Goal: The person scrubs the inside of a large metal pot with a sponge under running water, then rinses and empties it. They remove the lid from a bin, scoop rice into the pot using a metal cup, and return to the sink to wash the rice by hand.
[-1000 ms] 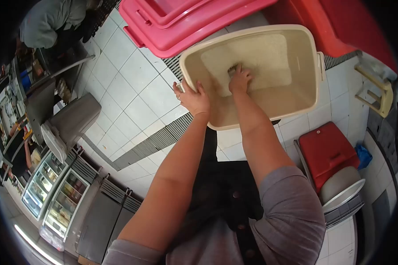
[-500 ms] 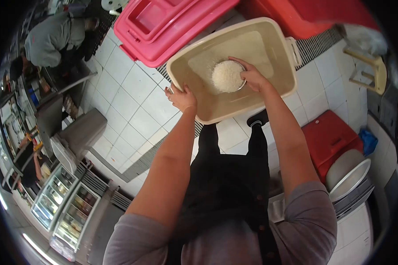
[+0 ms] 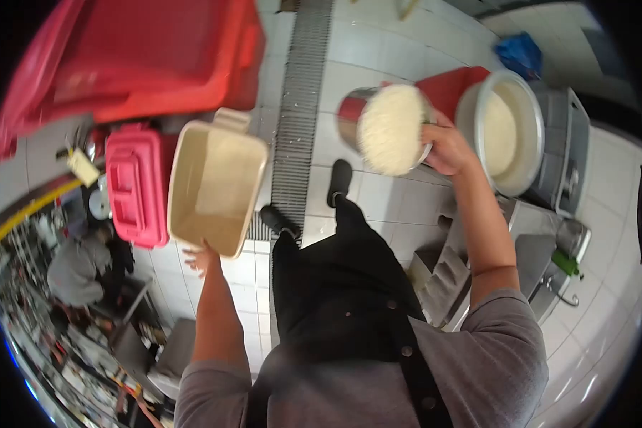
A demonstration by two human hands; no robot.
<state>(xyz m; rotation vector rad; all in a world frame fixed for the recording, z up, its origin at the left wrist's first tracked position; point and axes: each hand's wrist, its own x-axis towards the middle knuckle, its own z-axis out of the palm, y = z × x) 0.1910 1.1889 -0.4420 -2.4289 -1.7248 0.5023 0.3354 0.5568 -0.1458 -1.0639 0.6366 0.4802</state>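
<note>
My right hand (image 3: 447, 148) grips the rim of a metal bowl (image 3: 429, 154) heaped with white rice (image 3: 392, 130). A shiny metal surface with a red patch shows just left of the heap. Right of this hand stands a large silver basin (image 3: 533, 143) with pale, rice-coloured contents. My left hand (image 3: 204, 260) has its fingers spread at the near end of a beige plastic tub (image 3: 217, 153). A thin layer of pale grains or powder seems to line the tub's bottom.
A pink lid (image 3: 137, 187) lies beside the tub, and a big red bin (image 3: 171, 57) stands beyond it. A floor drain grate (image 3: 299, 107) runs past my feet. A co-worker (image 3: 78, 271) bends over at the left. A metal sink (image 3: 535, 264) is at the right.
My body has turned right. My right hand has lifted the rice-filled bowl out of the tub and carried it rightward, near the basin. My left hand has come off the tub's rim.
</note>
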